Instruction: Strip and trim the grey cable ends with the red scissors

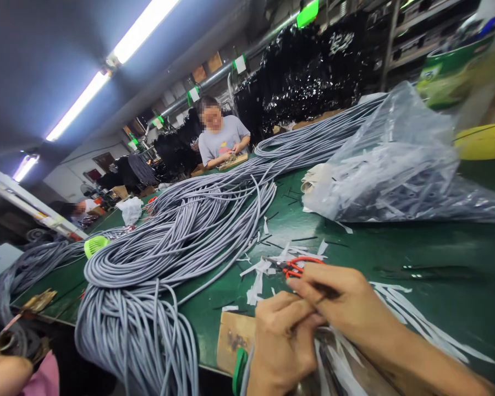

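Observation:
My left hand (282,341) and my right hand (338,289) meet at the table's near edge, the fingers of both pinched together. What they pinch is hidden between the fingertips. Below them hang translucent white strips (340,360), and part of a grey cable shows beside my left wrist. Just beyond my right hand lie red-handled cutters (299,265), jaws pointing left among white scraps (256,283). A wooden block (233,333) with a green clamp-like piece (240,369) sits left of my left hand.
Grey cable bundles (181,231) cover the table's left and run over its front edge. A clear plastic bag (396,170) of pale pieces lies at the right, near loose white strips (424,322). One person (223,135) works across the table; another's arm (6,368) shows lower left.

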`<state>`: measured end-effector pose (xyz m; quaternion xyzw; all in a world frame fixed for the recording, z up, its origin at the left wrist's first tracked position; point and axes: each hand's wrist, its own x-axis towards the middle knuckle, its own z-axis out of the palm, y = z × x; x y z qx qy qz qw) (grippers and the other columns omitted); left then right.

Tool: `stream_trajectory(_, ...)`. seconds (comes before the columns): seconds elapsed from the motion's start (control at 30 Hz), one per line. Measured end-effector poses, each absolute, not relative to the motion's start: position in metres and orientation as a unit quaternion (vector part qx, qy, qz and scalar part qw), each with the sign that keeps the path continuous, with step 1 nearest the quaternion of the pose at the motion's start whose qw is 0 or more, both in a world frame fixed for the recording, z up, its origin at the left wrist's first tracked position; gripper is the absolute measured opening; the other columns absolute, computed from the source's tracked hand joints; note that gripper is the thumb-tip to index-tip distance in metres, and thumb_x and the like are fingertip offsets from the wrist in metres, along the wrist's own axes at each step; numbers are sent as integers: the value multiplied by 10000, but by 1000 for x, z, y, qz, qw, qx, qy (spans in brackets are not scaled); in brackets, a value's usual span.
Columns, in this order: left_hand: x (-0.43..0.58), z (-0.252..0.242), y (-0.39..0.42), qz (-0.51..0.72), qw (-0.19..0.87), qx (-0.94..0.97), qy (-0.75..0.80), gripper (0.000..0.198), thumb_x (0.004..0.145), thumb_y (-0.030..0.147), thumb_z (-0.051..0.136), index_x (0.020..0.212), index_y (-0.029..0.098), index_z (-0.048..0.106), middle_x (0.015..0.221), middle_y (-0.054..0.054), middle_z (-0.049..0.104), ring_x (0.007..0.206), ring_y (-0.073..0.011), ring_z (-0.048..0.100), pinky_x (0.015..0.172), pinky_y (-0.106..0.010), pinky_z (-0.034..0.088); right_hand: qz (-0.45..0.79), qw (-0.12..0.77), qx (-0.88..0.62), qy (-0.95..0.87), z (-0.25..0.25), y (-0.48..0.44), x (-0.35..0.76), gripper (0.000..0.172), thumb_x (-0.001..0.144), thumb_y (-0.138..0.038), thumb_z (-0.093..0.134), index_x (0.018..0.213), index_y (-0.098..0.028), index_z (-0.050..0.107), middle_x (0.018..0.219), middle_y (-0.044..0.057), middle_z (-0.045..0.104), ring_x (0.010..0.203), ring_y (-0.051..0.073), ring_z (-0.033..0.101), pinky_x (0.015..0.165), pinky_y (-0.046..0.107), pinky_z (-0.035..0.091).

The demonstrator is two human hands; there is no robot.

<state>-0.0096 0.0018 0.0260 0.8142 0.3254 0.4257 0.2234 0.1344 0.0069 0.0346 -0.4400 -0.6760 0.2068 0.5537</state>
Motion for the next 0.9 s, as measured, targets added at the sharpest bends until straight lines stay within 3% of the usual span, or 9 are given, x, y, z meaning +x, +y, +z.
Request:
stream_trajectory(0.1, -16, 20, 2, 446, 236, 772, 387, 279, 915, 219, 518, 824, 177, 779, 642, -67, 714, 571, -193, 637, 573, -277, 474, 306, 556, -459, -622, 43, 9, 142, 610, 779, -766, 488, 563, -201, 563, 523, -5, 499, 478, 124, 455, 436, 222, 383)
stream_trajectory(0.23, -22, 14, 1, 446, 241, 753, 420, 299, 929, 321, 537, 848, 200, 798, 672, -77, 738, 600, -220, 649, 626, -314, 483, 356, 531, -433, -636, 51, 8, 144, 609, 711, -796, 539, 590, -201, 581, 543, -1, 506, 473, 125, 461, 424, 223, 391)
stream_trajectory(0.53, -13, 21, -7, 514, 275, 728, 361, 461, 941, 492, 495, 763, 186, 791, 588, -68, 695, 537, -194, 616, 565, -283, 450, 350, 480, -440, -673, 30, 12, 122, 433, 803, -487, 532, 480, -201, 498, 477, 3, 528, 471, 133, 467, 425, 226, 376)
stream_trajectory(0.63, -16, 15, -5, 531, 269, 672, 440, 474, 933, 503, 501, 716, 178, 768, 590, -57, 679, 558, -190, 605, 571, -273, 442, 318, 523, -470, -636, 33, 12, 128, 377, 832, -467, 514, 582, -201, 606, 549, 28, 613, 507, 161, 547, 466, 247, 453)
stream_trajectory(0.77, -19, 12, 0, 501, 335, 666, 440, 541, 913, 572, 488, 701, 145, 744, 611, -71, 678, 554, -184, 584, 534, -261, 446, 257, 582, -452, -625, 39, 5, 134, 224, 808, -405, 599, 795, -241, 752, 762, 60, 742, 668, 205, 685, 583, 261, 546)
stream_trajectory(0.9, -20, 14, 0, 486, 358, 682, 413, 618, 930, 597, 432, 653, 135, 734, 538, -47, 635, 470, -148, 538, 502, -240, 443, 234, 581, -426, -653, 38, 2, 129, 221, 832, -305, 561, 763, -247, 763, 722, 47, 755, 642, 194, 702, 588, 250, 549)
